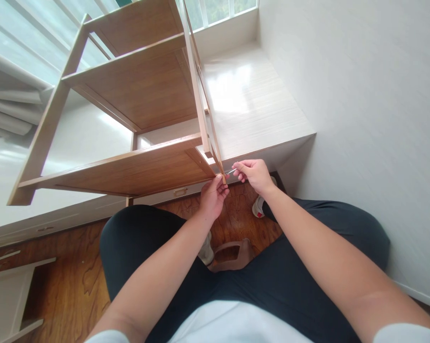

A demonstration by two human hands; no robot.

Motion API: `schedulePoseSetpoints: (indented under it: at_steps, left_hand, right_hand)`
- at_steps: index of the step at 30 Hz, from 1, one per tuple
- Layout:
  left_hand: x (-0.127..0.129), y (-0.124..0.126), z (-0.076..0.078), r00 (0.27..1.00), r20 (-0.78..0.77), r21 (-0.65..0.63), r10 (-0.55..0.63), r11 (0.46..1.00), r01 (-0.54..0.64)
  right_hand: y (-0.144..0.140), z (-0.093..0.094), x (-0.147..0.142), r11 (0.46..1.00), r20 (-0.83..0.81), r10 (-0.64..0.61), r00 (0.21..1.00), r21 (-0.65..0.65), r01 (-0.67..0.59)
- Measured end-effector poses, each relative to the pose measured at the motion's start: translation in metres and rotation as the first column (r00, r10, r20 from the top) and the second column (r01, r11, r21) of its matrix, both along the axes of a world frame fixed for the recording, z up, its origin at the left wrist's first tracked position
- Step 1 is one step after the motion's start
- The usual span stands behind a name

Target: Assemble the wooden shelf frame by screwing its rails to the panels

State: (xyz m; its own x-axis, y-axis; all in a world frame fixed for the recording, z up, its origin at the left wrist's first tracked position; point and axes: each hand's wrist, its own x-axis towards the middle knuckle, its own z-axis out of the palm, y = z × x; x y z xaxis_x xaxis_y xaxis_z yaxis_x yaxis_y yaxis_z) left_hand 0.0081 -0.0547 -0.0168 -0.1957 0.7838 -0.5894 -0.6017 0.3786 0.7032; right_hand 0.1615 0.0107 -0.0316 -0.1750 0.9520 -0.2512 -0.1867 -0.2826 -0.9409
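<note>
Shelves of the wooden rack (136, 90) stand bare; left hand (213, 195) grips its corner, right hand (254, 174) pinches a thin metal tool (231, 171).

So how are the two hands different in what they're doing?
The left hand wraps its fingers around the bottom corner of the wooden shelf unit, while the right hand touches no wood and pinches a thin silvery tool. The left hand sits lower, under the shelf corner; the right hand is a bit higher, off to the side. Both are bare and meet at that same corner.
</note>
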Motion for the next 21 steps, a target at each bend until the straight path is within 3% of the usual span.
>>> schedulePoseSetpoints:
  at_steps: [9, 16, 21]
  left_hand:
    - [-0.001, 0.0, 0.0, 1.0, 0.015, -0.009, -0.015, 1.0, 0.016]
    - [0.001, 0.0, 0.001, 0.999, 0.049, -0.017, -0.002, 1.0, 0.003]
    - [0.002, 0.0, 0.001, 0.998, 0.063, -0.022, 0.013, 1.0, -0.011]
  right_hand:
    - [-0.016, -0.021, -0.003, 0.996, -0.062, -0.085, 0.994, -0.031, 0.083]
    - [-0.013, -0.025, 0.004, 0.957, 0.108, -0.064, 0.992, 0.289, 0.031]
    - [-0.014, -0.021, 0.008, 0.962, 0.143, -0.046, 0.989, 0.274, 0.005]
